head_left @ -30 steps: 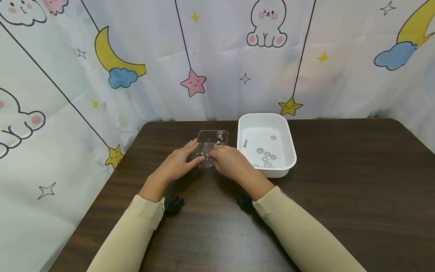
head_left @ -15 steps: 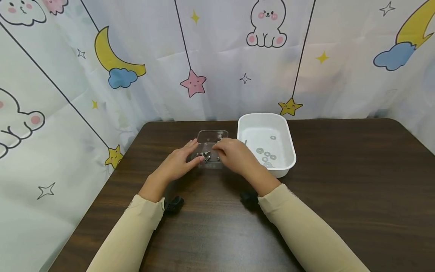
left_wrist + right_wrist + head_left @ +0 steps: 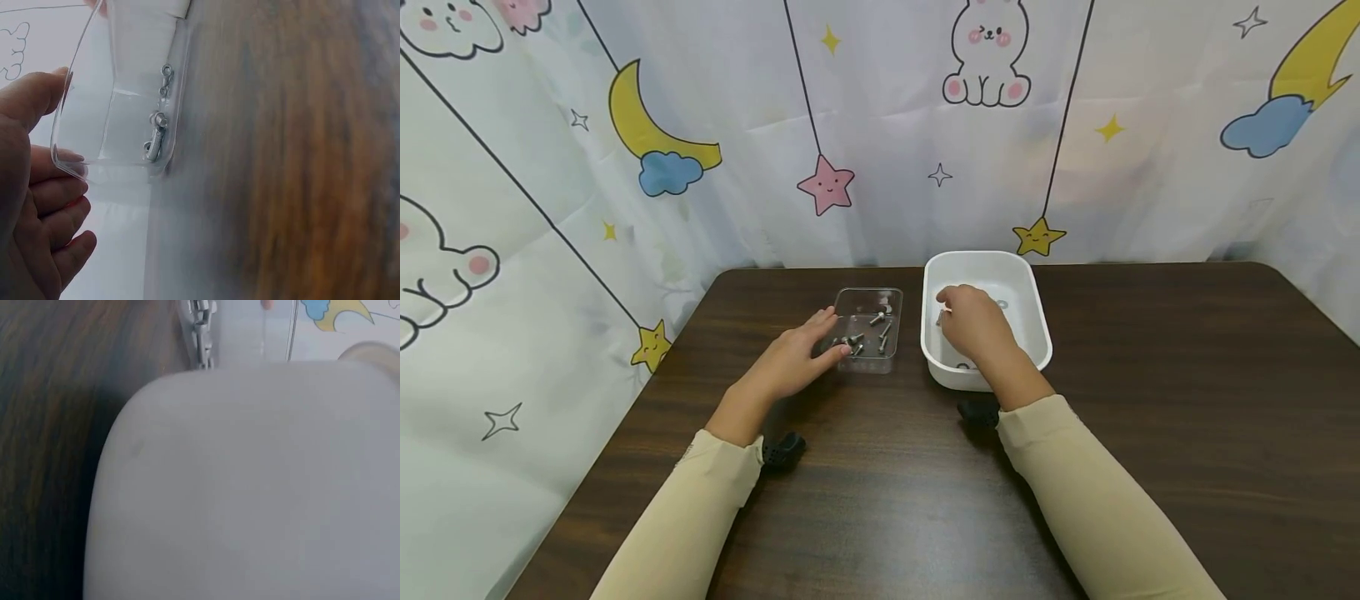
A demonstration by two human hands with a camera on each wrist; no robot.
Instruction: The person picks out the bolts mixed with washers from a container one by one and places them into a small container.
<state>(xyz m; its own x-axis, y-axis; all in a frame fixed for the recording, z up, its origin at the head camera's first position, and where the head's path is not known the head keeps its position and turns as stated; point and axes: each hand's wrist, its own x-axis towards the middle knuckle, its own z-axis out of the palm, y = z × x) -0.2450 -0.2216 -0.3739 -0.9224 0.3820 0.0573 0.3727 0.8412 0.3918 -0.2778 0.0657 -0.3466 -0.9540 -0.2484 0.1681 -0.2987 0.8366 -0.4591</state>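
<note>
My left hand [image 3: 789,360] rests at the near left corner of a small clear plastic box [image 3: 868,363], its thumb and fingertips touching the walls. In the left wrist view the thumb [image 3: 37,94] meets the rim while the other fingers lie loosely below. Several small metal screws [image 3: 883,337] lie in the box. My right hand [image 3: 976,325] is inside a white plastic tub [image 3: 931,350], fingers bent downward and apart. Close to its fingertips is a small screw [image 3: 939,318], partly covered. The right wrist view shows mainly the tub's wall [image 3: 237,487]; the fingers are hidden there.
Flat washers lie in the tub, mostly covered by the right hand; one washer [image 3: 1002,304] shows beyond it. Both containers stand near the back of a dark wooden table [image 3: 865,483]. A printed curtain [image 3: 880,108] hangs behind the table.
My right hand has moved right from over the clear box into the white tub. More screws in the box are now uncovered. My left hand has stayed in place.
</note>
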